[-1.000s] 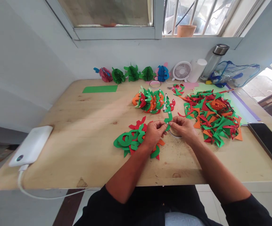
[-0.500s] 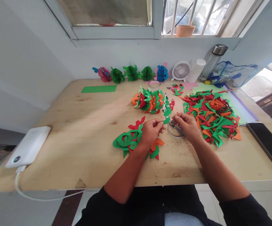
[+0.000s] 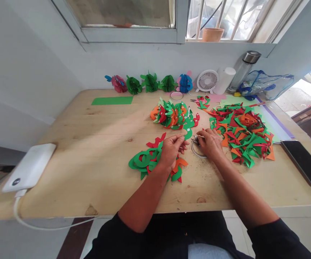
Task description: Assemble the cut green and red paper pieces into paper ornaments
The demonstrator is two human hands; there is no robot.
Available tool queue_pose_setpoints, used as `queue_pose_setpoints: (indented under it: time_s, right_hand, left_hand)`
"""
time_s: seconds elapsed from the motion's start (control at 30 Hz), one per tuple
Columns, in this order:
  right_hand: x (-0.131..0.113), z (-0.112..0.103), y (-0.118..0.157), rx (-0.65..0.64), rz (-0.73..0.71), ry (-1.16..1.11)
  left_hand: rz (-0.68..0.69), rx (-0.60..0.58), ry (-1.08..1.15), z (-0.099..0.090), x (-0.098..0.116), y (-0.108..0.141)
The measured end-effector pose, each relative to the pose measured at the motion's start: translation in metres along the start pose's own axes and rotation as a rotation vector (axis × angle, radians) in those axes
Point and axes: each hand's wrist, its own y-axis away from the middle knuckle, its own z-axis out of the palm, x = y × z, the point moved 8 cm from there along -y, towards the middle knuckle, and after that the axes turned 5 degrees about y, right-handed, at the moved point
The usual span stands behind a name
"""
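Observation:
My left hand is closed, its thumb and forefinger pinching the end of a curved green paper piece with small white patches. That piece reaches back towards a bundle of red, orange and green paper curls. Under and beside my left wrist lies a loose heap of green, red and orange paper cutouts. My right hand has its fingers bent together over a small dark metallic thing, whose kind I cannot make out. Beside it a thin grey ring, perhaps a tape roll, lies on the table, partly covered.
A big pile of paper scraps lies right of my right hand, with a phone beyond. Folded paper figures, a small fan and a bottle line the wall. A green strip and white power bank lie left.
My right hand has turned more palm-down and lowered over the metallic thing by the ring. The green paper piece has shifted slightly; my left hand keeps its pinch.

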Motion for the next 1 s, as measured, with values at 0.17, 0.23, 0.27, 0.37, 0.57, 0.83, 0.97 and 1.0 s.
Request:
queue_pose_setpoints:
  time_s: [0.17, 0.23, 0.27, 0.37, 0.57, 0.83, 0.97, 1.0]
  right_hand:
    - [0.001, 0.004, -0.001, -0.01, 0.017, -0.008]
    - [0.001, 0.004, -0.001, -0.004, 0.028, -0.019]
    - [0.001, 0.004, -0.001, -0.002, 0.03, -0.021]
    - [-0.001, 0.004, -0.002, 0.003, 0.019, -0.019]
    - [-0.007, 0.002, 0.0, 0.012, -0.011, 0.022]
    - [-0.016, 0.0, 0.003, 0.004, -0.025, 0.134]
    - [-0.017, -0.001, 0.003, 0.024, -0.013, 0.172]
    - [-0.017, -0.001, 0.004, 0.024, -0.01, 0.18]
  left_hand:
    - [-0.021, -0.012, 0.018, 0.002, -0.004, 0.0]
    - [-0.016, -0.013, 0.019, 0.002, -0.004, 0.001]
    - [-0.011, -0.013, 0.019, 0.003, -0.004, 0.001]
    - [0.002, -0.002, 0.023, 0.002, -0.003, 0.001]
    - [0.007, 0.042, 0.056, -0.002, -0.003, 0.0]
    - [0.0, 0.015, 0.161, -0.002, -0.008, -0.003]
    - [-0.005, 0.008, 0.181, -0.001, -0.009, -0.002]
    - [-0.006, 0.009, 0.181, -0.001, -0.009, -0.002]
